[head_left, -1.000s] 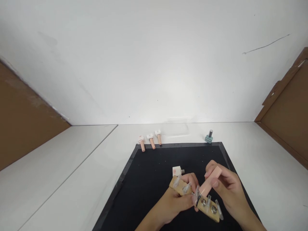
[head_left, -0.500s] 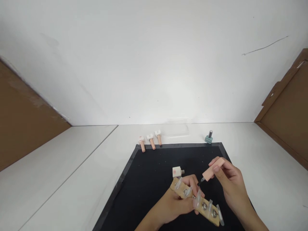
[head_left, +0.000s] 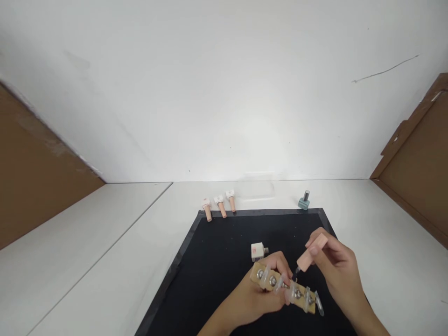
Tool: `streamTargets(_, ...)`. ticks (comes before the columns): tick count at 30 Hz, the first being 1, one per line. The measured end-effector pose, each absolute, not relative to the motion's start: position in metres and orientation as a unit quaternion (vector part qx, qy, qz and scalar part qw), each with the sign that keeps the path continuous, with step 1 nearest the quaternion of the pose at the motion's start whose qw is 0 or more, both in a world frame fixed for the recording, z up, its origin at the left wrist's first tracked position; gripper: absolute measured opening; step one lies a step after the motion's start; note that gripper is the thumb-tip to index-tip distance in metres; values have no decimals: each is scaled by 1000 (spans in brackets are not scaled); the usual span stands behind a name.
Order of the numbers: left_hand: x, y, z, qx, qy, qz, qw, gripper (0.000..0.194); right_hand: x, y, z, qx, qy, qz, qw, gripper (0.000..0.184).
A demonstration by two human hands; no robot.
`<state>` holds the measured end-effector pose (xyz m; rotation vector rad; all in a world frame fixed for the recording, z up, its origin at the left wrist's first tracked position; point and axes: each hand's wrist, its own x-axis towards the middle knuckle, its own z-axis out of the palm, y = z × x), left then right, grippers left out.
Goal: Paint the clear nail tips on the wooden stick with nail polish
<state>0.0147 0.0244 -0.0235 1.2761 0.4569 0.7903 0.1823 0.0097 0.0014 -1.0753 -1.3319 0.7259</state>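
My left hand (head_left: 261, 291) is closed around the middle of a wooden strip (head_left: 304, 297) that carries several clear false nail tips on round metal studs. Between the thumb and fingers of my right hand (head_left: 338, 266) is a nail polish brush (head_left: 312, 252) with a long pink cap handle. Its dark bristles point down at the strip, close to one of the middle nail tips; whether they touch cannot be made out. Just beyond my left hand, an uncapped white nail polish bottle (head_left: 257, 251) lies on its side, its threaded neck to the right.
The black mat (head_left: 210, 261) covers the white table's front. Three pink-capped white polish bottles (head_left: 220, 205) lie along its back left edge. A teal bottle (head_left: 304, 202) is at the back right, near a clear tray (head_left: 255, 190). Brown cardboard panels (head_left: 420, 154) flank both sides.
The wooden strip has turned in my left hand, its right end rising. My right hand has tipped the brush steeper, its bristles shifting slightly right and down.
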Motion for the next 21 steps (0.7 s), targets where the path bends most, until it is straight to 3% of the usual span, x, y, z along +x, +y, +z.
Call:
streamTargets(7,12,23,-24,626,261,391,622,16,191,14,-5,-506,-470,314,651,20)
streamTargets(10,11,24,-24,603,274,403,632,17,196,16,-3,-501,-495,361,611,23)
streamTargets(15,11,27,-22,498,290,449,683,26,204,21,-1,-456,-549,470,519,11)
streamTargets(21,13,26,-23,403,302,489,713,29,197,17,-8,-384,-546,556,495,34)
